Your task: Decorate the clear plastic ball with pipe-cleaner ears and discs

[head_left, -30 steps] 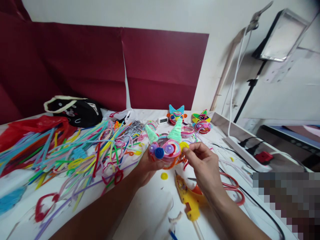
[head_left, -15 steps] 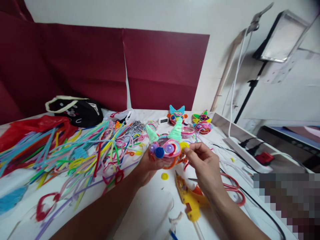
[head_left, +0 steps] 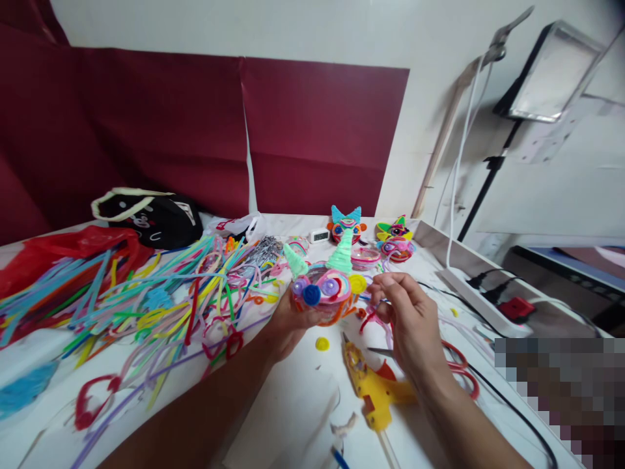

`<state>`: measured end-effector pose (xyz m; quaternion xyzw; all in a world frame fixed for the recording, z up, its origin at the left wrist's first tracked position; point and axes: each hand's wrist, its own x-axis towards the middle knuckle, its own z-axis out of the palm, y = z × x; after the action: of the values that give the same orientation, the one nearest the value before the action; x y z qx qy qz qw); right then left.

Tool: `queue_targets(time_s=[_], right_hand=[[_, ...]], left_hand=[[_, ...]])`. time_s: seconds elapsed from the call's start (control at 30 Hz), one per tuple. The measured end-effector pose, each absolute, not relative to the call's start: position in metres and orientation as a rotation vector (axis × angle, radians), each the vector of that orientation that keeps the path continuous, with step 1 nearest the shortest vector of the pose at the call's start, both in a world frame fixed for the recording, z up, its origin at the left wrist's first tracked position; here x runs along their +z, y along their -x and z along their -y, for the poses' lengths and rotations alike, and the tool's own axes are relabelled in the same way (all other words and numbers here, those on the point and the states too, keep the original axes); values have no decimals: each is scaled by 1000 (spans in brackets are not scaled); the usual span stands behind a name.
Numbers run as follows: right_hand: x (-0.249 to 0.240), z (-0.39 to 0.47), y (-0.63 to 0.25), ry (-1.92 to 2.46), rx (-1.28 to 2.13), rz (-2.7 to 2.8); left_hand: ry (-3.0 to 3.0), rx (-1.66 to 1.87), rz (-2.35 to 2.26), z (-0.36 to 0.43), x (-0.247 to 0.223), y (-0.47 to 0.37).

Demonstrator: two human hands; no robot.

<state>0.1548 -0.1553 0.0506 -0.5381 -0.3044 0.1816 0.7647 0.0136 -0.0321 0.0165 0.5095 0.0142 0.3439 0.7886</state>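
My left hand [head_left: 293, 326] grips a colourful pipe-cleaner mask [head_left: 336, 286] from its left and lower side. The mask has two mint-green horns, purple eyes, a dark blue round nose and a yellow coil [head_left: 358, 283] at its right edge. Just right of that coil, clear of the mask, my right hand [head_left: 403, 303] has its fingers curled together; whether anything small is between them I cannot make out. Below lie a second yellow coil [head_left: 322, 343], a yellow glue gun [head_left: 378, 391] and red-handled scissors [head_left: 461, 368], partly hidden by my right hand and forearm.
Many loose pipe cleaners [head_left: 170, 293] cover the left side, with a black bag [head_left: 146, 218] behind. Finished masks [head_left: 346, 228] and a small digital clock [head_left: 319, 236] stand at the back. A white power strip [head_left: 481, 303] and cables run along the right.
My right hand has drawn back to the right, off the yellow coil, which stays at the mask's edge. My left hand still holds the mask in nearly the same place.
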Motion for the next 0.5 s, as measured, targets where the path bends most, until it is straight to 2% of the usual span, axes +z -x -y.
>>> queue_targets(time_s=[0.5], right_hand=[[58, 160, -158, 1318, 394, 761]], left_hand=[[-1092, 812, -56, 29, 20, -16]])
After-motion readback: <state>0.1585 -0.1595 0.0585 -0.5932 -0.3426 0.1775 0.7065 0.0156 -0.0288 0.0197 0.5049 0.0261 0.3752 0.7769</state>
